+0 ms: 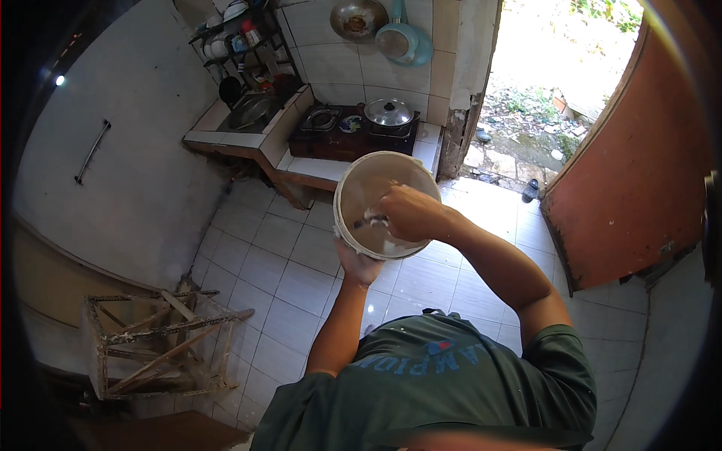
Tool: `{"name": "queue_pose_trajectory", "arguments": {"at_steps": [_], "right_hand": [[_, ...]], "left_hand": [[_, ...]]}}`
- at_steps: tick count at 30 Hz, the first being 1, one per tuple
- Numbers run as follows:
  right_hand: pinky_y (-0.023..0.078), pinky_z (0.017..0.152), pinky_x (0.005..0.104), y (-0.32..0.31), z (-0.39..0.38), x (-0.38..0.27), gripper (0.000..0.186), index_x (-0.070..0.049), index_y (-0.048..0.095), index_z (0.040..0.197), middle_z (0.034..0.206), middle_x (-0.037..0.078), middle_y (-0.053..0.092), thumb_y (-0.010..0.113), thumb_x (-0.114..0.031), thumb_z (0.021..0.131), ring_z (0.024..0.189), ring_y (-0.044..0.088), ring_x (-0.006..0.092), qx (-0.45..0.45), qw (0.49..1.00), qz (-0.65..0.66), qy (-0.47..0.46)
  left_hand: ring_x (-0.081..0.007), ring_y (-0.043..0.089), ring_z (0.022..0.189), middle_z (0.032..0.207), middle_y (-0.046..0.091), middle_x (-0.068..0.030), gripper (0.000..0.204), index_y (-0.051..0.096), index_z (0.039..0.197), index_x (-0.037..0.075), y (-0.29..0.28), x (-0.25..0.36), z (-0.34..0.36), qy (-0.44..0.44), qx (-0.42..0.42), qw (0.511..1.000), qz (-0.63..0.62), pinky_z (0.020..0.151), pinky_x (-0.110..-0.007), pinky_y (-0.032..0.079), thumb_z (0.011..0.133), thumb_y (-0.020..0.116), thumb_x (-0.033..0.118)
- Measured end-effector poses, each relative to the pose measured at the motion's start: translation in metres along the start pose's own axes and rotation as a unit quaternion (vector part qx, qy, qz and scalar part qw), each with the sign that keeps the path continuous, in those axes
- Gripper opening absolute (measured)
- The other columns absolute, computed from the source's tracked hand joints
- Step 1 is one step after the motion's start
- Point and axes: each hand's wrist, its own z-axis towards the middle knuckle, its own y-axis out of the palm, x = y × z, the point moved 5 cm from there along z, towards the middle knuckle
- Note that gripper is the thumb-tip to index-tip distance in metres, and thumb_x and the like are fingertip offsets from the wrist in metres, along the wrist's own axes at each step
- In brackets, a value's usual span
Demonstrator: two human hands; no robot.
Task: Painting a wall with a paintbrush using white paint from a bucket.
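A round, off-white bucket (359,179) is held up in front of me, its mouth facing upward, with whitish smears on the inside. My left hand (358,263) grips its lower left side, the fingers partly hidden beneath it. Reaching over the rim from the right, my right hand (410,213) is inside the bucket with its fingers closed. A small tool with a dark part and white smears (370,221) shows at those fingers; its exact kind cannot be made out.
Beyond the bucket is a tiled counter with a gas stove (316,143) and a lidded pot (389,113). A dish rack (237,37) stands at the far left, a worn wooden frame (162,342) at the near left. An orange-brown door (632,165) stands ajar at the right.
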Motion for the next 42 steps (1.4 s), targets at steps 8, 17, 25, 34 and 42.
{"name": "queue_pose_trajectory", "arguments": {"at_steps": [8,17,25,34,42], "right_hand": [[0.055,0.087,0.0442,-0.03,0.004,0.005,0.042,-0.009,0.076,0.109,0.091,0.022,0.073,0.062,0.002,0.071,0.087,0.07,0.0377,0.083,0.996,0.007,0.019],[0.055,0.086,0.0446,-0.009,0.005,-0.015,0.031,-0.008,0.076,0.102,0.086,0.018,0.073,0.064,-0.001,0.074,0.085,0.07,0.0366,-0.063,0.993,-0.02,-0.095],[0.056,0.082,0.0459,-0.011,0.031,-0.006,0.028,0.002,0.074,0.098,0.082,0.023,0.071,0.062,0.0,0.073,0.083,0.07,0.0382,0.058,0.997,-0.05,-0.005],[0.056,0.08,0.0445,-0.004,0.036,-0.006,0.031,-0.002,0.076,0.095,0.084,0.022,0.071,0.061,0.004,0.068,0.085,0.071,0.0367,-0.02,0.993,0.069,-0.091],[0.057,0.081,0.0442,0.026,0.044,-0.035,0.026,-0.002,0.076,0.095,0.085,0.021,0.072,0.067,0.002,0.07,0.085,0.071,0.0377,-0.168,0.963,-0.104,-0.181]], "left_hand": [[-0.0286,0.056,0.128,0.143,0.053,-0.0076,0.064,0.048,0.144,0.016,0.015,0.003,-0.003,0.055,0.06,0.991,0.11,0.103,-0.047,0.05,0.099,0.037,0.06],[-0.0277,0.057,0.124,0.139,0.055,-0.007,0.064,0.048,0.144,0.015,-0.008,0.019,0.003,0.081,0.077,0.987,0.116,0.103,-0.046,0.049,0.098,0.039,0.058],[-0.0243,0.053,0.129,0.141,0.053,-0.0044,0.063,0.047,0.145,0.018,0.0,0.028,-0.01,0.129,0.09,0.977,0.144,0.104,-0.045,0.048,0.099,0.037,0.059],[-0.0252,0.05,0.132,0.142,0.051,-0.0036,0.062,0.047,0.145,0.019,-0.005,0.045,-0.02,0.213,0.137,0.954,0.16,0.107,-0.044,0.045,0.099,0.039,0.058],[-0.0257,0.051,0.129,0.139,0.052,-0.0065,0.061,0.047,0.145,0.015,-0.042,0.056,-0.036,0.262,0.149,0.948,0.105,0.107,-0.043,0.046,0.1,0.039,0.056]]}}
